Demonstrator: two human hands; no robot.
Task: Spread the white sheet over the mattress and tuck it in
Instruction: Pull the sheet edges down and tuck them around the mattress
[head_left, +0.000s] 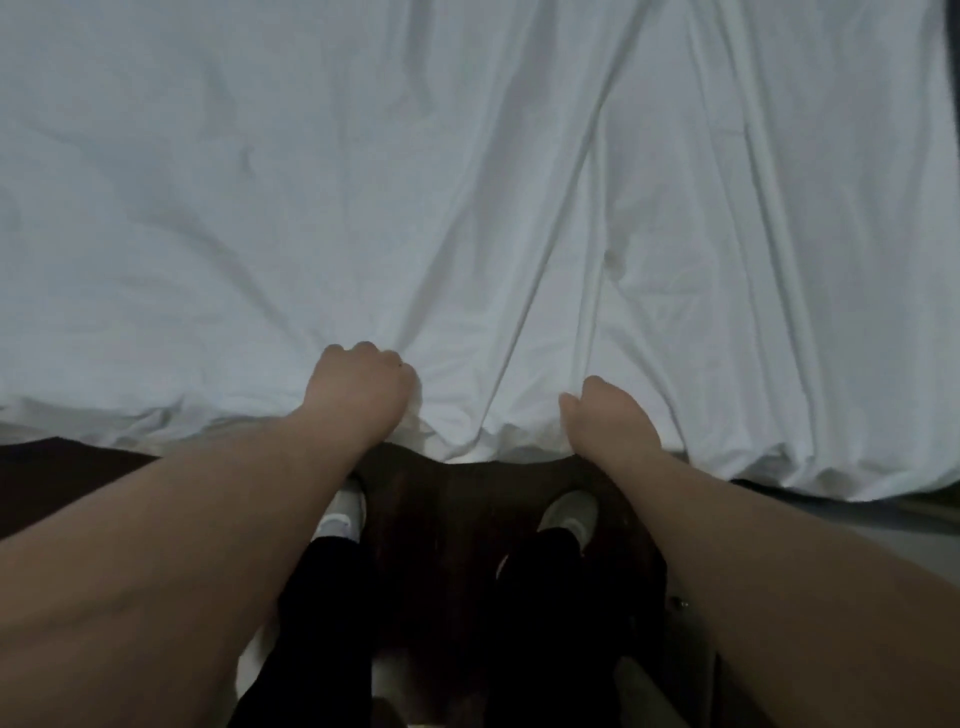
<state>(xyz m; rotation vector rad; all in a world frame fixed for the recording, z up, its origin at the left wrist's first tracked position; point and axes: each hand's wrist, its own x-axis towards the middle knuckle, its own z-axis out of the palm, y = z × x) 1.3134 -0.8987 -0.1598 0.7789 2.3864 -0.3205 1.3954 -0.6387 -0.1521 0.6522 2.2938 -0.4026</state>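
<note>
The white sheet (363, 182) covers the whole mattress, which is hidden beneath it, and fills the upper part of the view. It is wrinkled, with long folds running from the far right toward my hands. My left hand (358, 389) grips a bunch of the sheet at the near edge, fingers curled into the cloth. My right hand (608, 421) holds the same edge a little to the right, its fingers tucked under the hanging hem. Between the hands the hem is lifted and shows a dark gap.
A dark wooden bed frame (457, 493) runs along the near side under the sheet's edge. My two feet in light shoes (569, 512) and dark trousers stand against it. A dark strip (953, 78) shows at the far right edge.
</note>
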